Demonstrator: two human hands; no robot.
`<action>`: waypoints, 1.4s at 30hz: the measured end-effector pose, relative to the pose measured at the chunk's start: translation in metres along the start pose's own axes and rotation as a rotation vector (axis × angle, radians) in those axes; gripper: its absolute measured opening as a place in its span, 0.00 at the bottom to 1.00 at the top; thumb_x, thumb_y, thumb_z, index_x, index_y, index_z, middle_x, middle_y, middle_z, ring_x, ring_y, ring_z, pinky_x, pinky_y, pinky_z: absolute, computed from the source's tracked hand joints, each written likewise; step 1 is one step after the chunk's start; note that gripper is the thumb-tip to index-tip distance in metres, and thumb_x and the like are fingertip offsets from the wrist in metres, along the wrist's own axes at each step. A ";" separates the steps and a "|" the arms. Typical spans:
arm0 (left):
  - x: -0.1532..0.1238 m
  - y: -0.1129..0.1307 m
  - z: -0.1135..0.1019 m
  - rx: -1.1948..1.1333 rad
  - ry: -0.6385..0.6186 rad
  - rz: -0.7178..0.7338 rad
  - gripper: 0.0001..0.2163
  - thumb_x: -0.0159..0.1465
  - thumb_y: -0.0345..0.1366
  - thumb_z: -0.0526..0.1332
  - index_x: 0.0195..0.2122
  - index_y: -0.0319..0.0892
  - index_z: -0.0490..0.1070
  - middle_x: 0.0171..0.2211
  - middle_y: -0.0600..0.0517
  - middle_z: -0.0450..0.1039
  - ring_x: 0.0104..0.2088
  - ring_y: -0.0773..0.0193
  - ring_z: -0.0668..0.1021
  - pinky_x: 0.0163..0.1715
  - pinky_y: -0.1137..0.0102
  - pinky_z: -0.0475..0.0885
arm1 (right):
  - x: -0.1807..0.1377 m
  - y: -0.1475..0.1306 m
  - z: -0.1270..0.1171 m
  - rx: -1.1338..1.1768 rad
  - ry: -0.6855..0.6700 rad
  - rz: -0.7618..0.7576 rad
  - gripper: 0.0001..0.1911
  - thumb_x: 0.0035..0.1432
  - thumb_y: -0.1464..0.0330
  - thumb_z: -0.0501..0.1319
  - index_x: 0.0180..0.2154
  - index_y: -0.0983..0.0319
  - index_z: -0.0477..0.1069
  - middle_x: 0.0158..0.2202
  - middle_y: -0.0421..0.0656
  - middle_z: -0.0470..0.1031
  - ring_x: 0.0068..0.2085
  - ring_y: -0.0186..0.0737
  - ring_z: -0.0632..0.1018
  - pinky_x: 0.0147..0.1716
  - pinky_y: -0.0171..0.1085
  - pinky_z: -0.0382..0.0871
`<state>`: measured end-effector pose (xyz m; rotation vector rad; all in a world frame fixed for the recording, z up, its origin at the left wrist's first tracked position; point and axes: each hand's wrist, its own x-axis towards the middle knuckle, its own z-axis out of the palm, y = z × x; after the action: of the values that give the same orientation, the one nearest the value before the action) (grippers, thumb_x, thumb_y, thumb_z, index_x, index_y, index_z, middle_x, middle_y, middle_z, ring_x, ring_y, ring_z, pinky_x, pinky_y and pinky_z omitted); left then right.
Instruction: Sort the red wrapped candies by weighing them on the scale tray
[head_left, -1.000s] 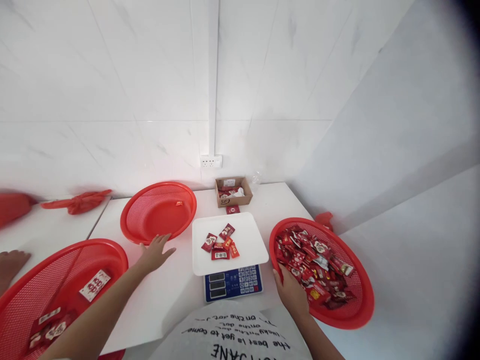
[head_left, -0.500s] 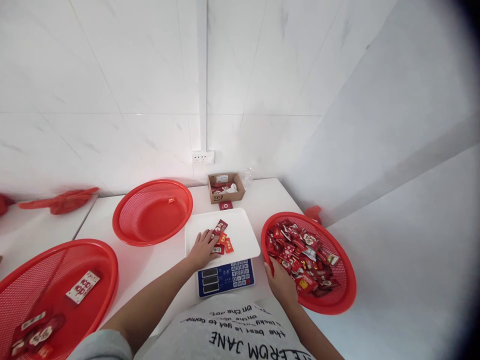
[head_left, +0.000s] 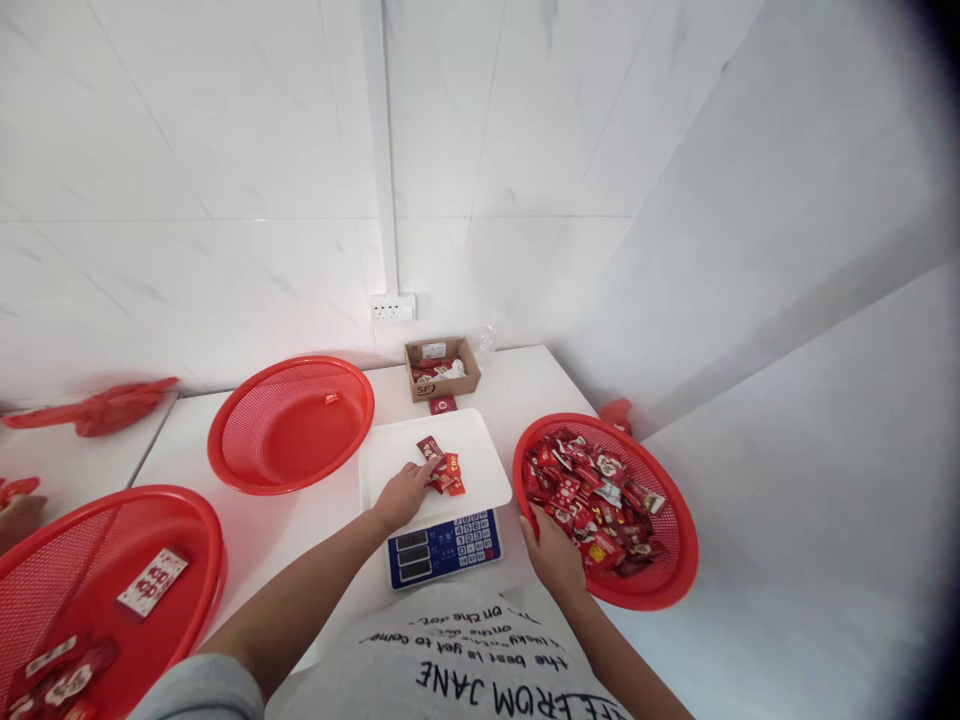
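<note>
Our left hand (head_left: 403, 494) lies flat, fingers spread over the candy packets (head_left: 441, 470) on the scale tray (head_left: 390, 455), gripping nothing. Our right hand (head_left: 553, 552) clasps the red basket's rim (head_left: 525, 520). The packets look light and slippery, best pinched by their crimped ends.

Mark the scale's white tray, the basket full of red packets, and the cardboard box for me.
white tray (head_left: 480, 440): head view, bare far-right part of its surface.
basket full of red packets (head_left: 679, 520): head view, right rim.
cardboard box (head_left: 456, 385): head view, front wall.

One head-worn camera looks forward and down (from close above) over the white table (head_left: 525, 385) toward the tiled corner.
</note>
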<state>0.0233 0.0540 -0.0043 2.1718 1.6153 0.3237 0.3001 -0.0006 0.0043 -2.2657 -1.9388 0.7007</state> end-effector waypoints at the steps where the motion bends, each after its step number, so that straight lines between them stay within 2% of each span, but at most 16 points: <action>1: -0.001 0.001 -0.003 -0.020 0.013 -0.026 0.21 0.65 0.34 0.51 0.60 0.44 0.56 0.41 0.46 0.72 0.44 0.57 0.73 0.44 0.65 0.67 | 0.000 0.000 0.000 0.001 0.001 -0.001 0.28 0.63 0.58 0.41 0.58 0.66 0.59 0.58 0.51 0.65 0.57 0.48 0.68 0.51 0.42 0.62; 7: -0.009 -0.005 -0.027 -0.148 0.135 -0.136 0.17 0.65 0.36 0.50 0.56 0.45 0.60 0.35 0.51 0.75 0.38 0.61 0.76 0.39 0.69 0.69 | 0.000 0.001 0.002 -0.008 -0.001 0.012 0.28 0.63 0.59 0.41 0.58 0.64 0.59 0.58 0.50 0.65 0.56 0.48 0.68 0.50 0.41 0.62; 12: -0.012 -0.042 -0.054 -0.203 0.339 -0.317 0.16 0.64 0.34 0.50 0.54 0.42 0.60 0.40 0.50 0.76 0.38 0.65 0.77 0.39 0.71 0.71 | 0.001 0.001 0.004 -0.007 0.010 0.001 0.28 0.63 0.59 0.42 0.58 0.65 0.59 0.58 0.50 0.65 0.56 0.47 0.68 0.50 0.41 0.62; 17: -0.019 -0.087 -0.088 -0.138 0.481 -0.542 0.17 0.63 0.35 0.51 0.53 0.39 0.62 0.41 0.43 0.76 0.40 0.55 0.77 0.39 0.62 0.72 | 0.000 0.000 0.001 -0.016 0.010 0.009 0.28 0.63 0.59 0.41 0.57 0.65 0.60 0.57 0.51 0.66 0.55 0.49 0.69 0.49 0.42 0.64; 19: -0.018 -0.094 -0.090 -0.097 0.503 -0.583 0.19 0.62 0.36 0.52 0.54 0.37 0.62 0.46 0.38 0.73 0.47 0.49 0.74 0.43 0.56 0.70 | -0.001 0.000 0.000 -0.019 0.018 0.002 0.28 0.63 0.59 0.41 0.58 0.65 0.60 0.57 0.51 0.66 0.56 0.48 0.69 0.49 0.42 0.63; 21: -0.013 -0.091 -0.083 -0.026 0.528 -0.579 0.21 0.62 0.37 0.53 0.55 0.35 0.61 0.54 0.34 0.65 0.56 0.43 0.65 0.51 0.49 0.62 | -0.001 0.000 0.001 -0.015 0.018 0.000 0.28 0.63 0.59 0.41 0.58 0.65 0.60 0.57 0.51 0.66 0.56 0.48 0.69 0.49 0.42 0.63; 23: -0.005 -0.078 -0.066 0.071 0.513 -0.498 0.22 0.63 0.39 0.53 0.56 0.35 0.60 0.60 0.34 0.57 0.62 0.43 0.55 0.57 0.46 0.52 | 0.000 0.000 0.001 -0.006 0.013 0.002 0.28 0.63 0.59 0.42 0.58 0.65 0.60 0.58 0.51 0.65 0.56 0.47 0.68 0.50 0.41 0.63; 25: 0.005 -0.058 -0.043 0.137 0.412 -0.338 0.23 0.63 0.41 0.53 0.57 0.36 0.60 0.62 0.36 0.54 0.63 0.46 0.53 0.59 0.49 0.50 | 0.000 0.000 0.001 0.001 0.011 0.005 0.28 0.63 0.59 0.42 0.58 0.65 0.59 0.58 0.50 0.65 0.57 0.46 0.67 0.51 0.41 0.62; 27: 0.013 -0.035 -0.019 0.127 0.248 -0.166 0.24 0.63 0.44 0.53 0.59 0.40 0.58 0.63 0.40 0.52 0.64 0.49 0.53 0.59 0.52 0.52 | 0.000 -0.001 0.001 0.007 0.011 0.005 0.27 0.62 0.60 0.43 0.58 0.66 0.59 0.58 0.50 0.65 0.58 0.44 0.66 0.53 0.40 0.61; 29: 0.020 -0.012 0.004 0.115 0.111 -0.061 0.27 0.63 0.47 0.53 0.61 0.43 0.55 0.65 0.41 0.48 0.64 0.48 0.51 0.59 0.51 0.51 | 0.001 -0.001 0.000 0.017 0.004 0.006 0.28 0.62 0.59 0.43 0.58 0.66 0.59 0.59 0.50 0.64 0.59 0.44 0.65 0.53 0.39 0.60; 32: 0.031 0.015 0.026 0.142 0.031 0.036 0.34 0.59 0.52 0.57 0.63 0.45 0.51 0.66 0.39 0.43 0.65 0.44 0.47 0.59 0.47 0.46 | 0.002 0.000 0.000 0.035 -0.020 0.019 0.28 0.62 0.59 0.43 0.58 0.66 0.59 0.59 0.50 0.64 0.59 0.44 0.65 0.53 0.40 0.61; 37: 0.061 0.031 0.034 0.179 0.024 0.091 0.37 0.56 0.53 0.59 0.64 0.48 0.49 0.66 0.41 0.41 0.64 0.40 0.43 0.58 0.44 0.42 | 0.005 0.004 0.003 0.044 -0.017 -0.001 0.28 0.62 0.59 0.43 0.58 0.66 0.60 0.59 0.51 0.63 0.59 0.45 0.65 0.55 0.40 0.59; 39: 0.074 0.033 0.033 0.184 0.024 0.134 0.34 0.57 0.53 0.58 0.63 0.49 0.52 0.66 0.42 0.44 0.64 0.39 0.44 0.58 0.44 0.42 | 0.006 0.006 0.003 0.055 -0.016 -0.011 0.27 0.62 0.59 0.44 0.58 0.66 0.60 0.60 0.51 0.63 0.60 0.44 0.64 0.55 0.40 0.59; 42: 0.086 0.035 0.030 0.167 0.055 0.204 0.26 0.60 0.50 0.56 0.58 0.47 0.61 0.63 0.41 0.52 0.63 0.42 0.52 0.58 0.48 0.46 | 0.005 0.007 0.001 0.067 -0.042 -0.004 0.28 0.62 0.59 0.44 0.58 0.66 0.59 0.60 0.51 0.62 0.60 0.44 0.64 0.55 0.40 0.59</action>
<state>0.0914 0.1222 -0.0199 2.4823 1.4983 0.3208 0.3062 0.0028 -0.0006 -2.2254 -1.9072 0.8066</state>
